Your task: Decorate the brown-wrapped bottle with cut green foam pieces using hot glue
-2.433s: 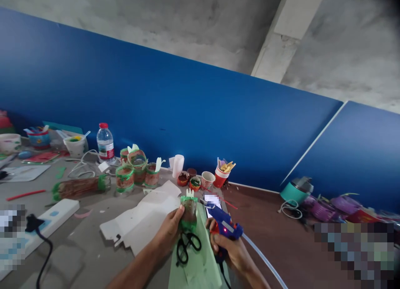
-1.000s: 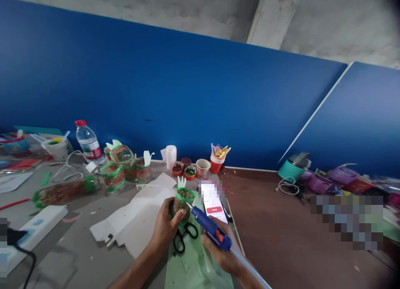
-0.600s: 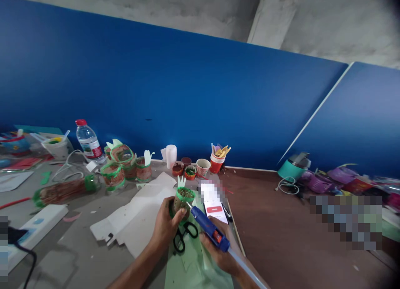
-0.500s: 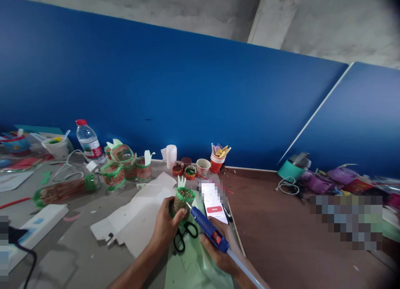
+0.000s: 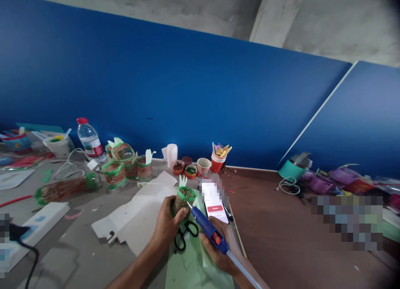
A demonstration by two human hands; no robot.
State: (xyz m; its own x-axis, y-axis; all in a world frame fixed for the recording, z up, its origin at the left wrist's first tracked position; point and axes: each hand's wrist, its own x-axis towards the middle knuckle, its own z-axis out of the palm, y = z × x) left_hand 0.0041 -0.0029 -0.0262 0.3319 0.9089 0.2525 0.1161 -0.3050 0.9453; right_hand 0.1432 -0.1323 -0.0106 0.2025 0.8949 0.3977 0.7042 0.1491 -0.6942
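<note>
My left hand [image 5: 170,220] is wrapped round a small brown cup [image 5: 181,202] with a green rim and a pale paper piece [image 5: 183,180] standing up at its back edge. In my right hand [image 5: 220,243] is a blue hot glue gun [image 5: 206,225], with a long clear glue stick [image 5: 243,268] running out of its rear. The gun's nozzle points at the cup's side, just under the rim; I cannot tell whether it touches. Black-handled scissors [image 5: 186,235] lie below the cup on a green sheet [image 5: 184,268].
White cut paper [image 5: 140,210] lies left of my hands, a lit phone [image 5: 215,205] right behind the gun. Several green-rimmed jars [image 5: 113,174] and a water bottle [image 5: 90,140] stand back left. Paper cups [image 5: 217,162] line the blue partition [image 5: 187,89]. A power strip [image 5: 37,226] sits left.
Almost nothing differs. The view has shifted slightly; both hands keep their hold on the cup and the glue gun, with the nozzle still at the cup's side.
</note>
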